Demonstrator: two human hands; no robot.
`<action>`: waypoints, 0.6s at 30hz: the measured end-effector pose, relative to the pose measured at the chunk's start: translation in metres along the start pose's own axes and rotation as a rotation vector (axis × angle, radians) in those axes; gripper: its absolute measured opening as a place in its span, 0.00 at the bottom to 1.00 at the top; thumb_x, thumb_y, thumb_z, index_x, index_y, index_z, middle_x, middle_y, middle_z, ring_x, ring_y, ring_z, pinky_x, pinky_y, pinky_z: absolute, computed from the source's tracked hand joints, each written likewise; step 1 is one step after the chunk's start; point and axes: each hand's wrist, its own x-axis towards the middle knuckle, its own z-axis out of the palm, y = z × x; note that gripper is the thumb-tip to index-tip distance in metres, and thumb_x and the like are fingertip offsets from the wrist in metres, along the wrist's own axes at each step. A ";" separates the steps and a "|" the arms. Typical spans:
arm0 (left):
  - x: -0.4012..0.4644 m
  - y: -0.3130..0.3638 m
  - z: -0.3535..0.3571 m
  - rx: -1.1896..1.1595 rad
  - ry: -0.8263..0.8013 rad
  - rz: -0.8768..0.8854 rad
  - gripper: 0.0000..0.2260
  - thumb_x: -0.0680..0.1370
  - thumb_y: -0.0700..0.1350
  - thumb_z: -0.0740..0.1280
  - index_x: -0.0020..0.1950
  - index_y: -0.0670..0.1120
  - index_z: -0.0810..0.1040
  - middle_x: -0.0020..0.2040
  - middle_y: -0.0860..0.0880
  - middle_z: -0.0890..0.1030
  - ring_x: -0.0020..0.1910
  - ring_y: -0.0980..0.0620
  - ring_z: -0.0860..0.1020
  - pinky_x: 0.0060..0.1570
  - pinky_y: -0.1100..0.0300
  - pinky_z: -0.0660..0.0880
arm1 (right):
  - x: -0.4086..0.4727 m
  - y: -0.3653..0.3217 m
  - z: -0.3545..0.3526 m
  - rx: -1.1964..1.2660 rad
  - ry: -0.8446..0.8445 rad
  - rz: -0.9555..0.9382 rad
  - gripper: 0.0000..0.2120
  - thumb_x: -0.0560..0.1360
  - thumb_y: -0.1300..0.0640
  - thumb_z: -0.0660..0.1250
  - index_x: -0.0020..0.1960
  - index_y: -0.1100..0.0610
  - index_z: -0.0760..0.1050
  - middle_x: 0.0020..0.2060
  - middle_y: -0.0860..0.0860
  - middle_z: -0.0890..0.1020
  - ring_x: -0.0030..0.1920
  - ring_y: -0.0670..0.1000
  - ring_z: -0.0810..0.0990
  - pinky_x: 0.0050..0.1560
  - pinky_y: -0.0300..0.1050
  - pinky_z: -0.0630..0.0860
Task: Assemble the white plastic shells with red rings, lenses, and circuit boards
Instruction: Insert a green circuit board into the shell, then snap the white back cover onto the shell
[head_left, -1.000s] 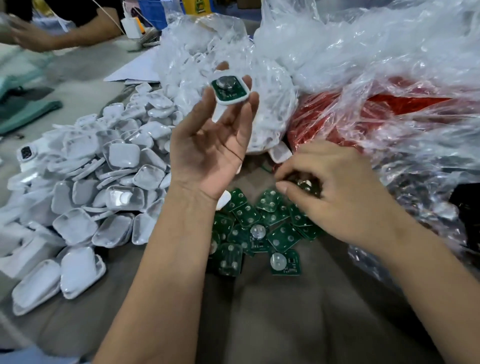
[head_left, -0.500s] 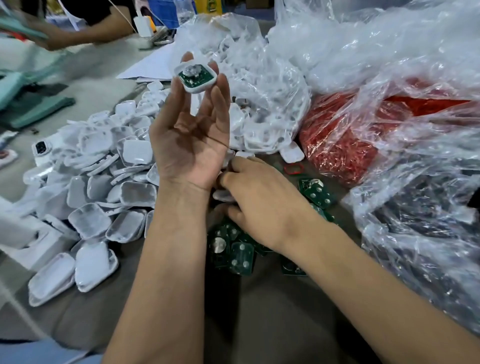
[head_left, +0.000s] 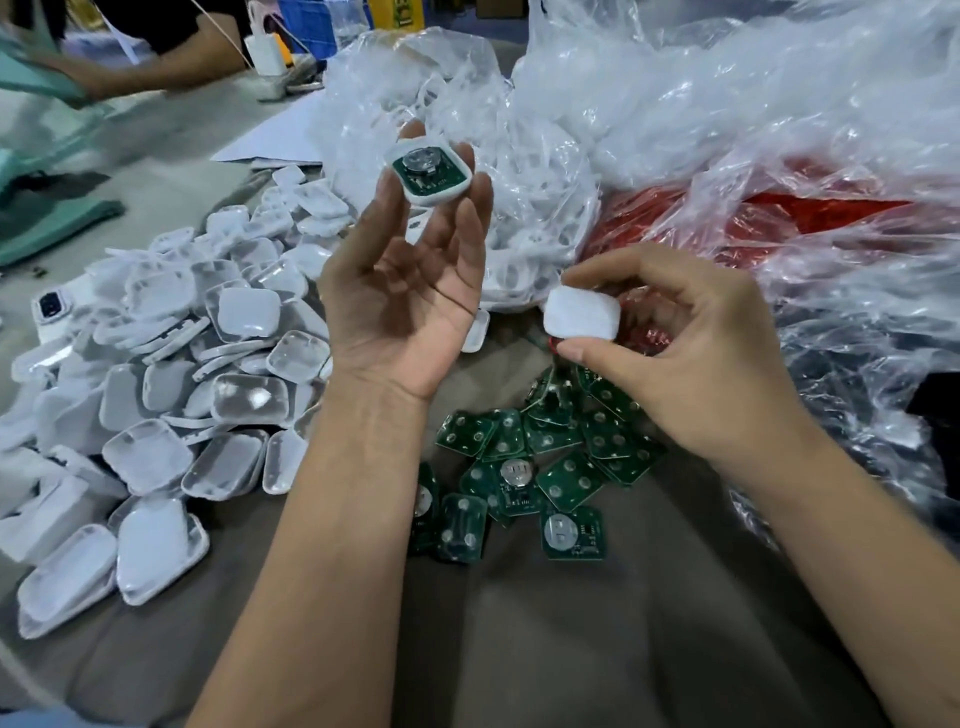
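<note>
Board-fitted shell (head_left: 430, 174) is pinched in left hand (head_left: 402, 291) fingertips. Empty shell (head_left: 582, 314) is gripped by right hand (head_left: 691, 353). Risk noted: the board may be dislodged if tilted.

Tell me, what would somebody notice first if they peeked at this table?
Probably the two hands in the middle: the left hand lifts a white shell with a green circuit board inside at its fingertips, while the right hand pinches a plain white shell. Next come the heap of white shells on the left, the green boards scattered below the hands, and the red-filled plastic bag on the right.
</note>
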 end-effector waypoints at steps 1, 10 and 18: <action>0.001 0.000 -0.001 -0.008 -0.009 -0.003 0.14 0.76 0.40 0.66 0.60 0.38 0.81 0.59 0.35 0.79 0.50 0.37 0.82 0.48 0.55 0.84 | 0.000 0.001 0.000 0.008 0.010 -0.023 0.21 0.68 0.60 0.83 0.59 0.51 0.84 0.54 0.42 0.85 0.54 0.46 0.85 0.50 0.49 0.85; 0.000 -0.004 -0.003 0.040 -0.022 -0.019 0.12 0.76 0.40 0.67 0.54 0.35 0.84 0.59 0.37 0.79 0.51 0.38 0.83 0.47 0.55 0.84 | 0.002 0.005 0.001 0.537 -0.060 -0.066 0.28 0.70 0.63 0.81 0.67 0.58 0.77 0.58 0.53 0.86 0.62 0.55 0.85 0.58 0.47 0.83; 0.001 -0.009 -0.001 0.129 0.002 -0.030 0.14 0.77 0.44 0.63 0.50 0.40 0.87 0.59 0.41 0.80 0.51 0.43 0.84 0.47 0.61 0.83 | 0.005 -0.007 -0.007 1.079 -0.175 0.039 0.26 0.69 0.63 0.79 0.66 0.60 0.78 0.58 0.55 0.86 0.64 0.61 0.82 0.53 0.43 0.82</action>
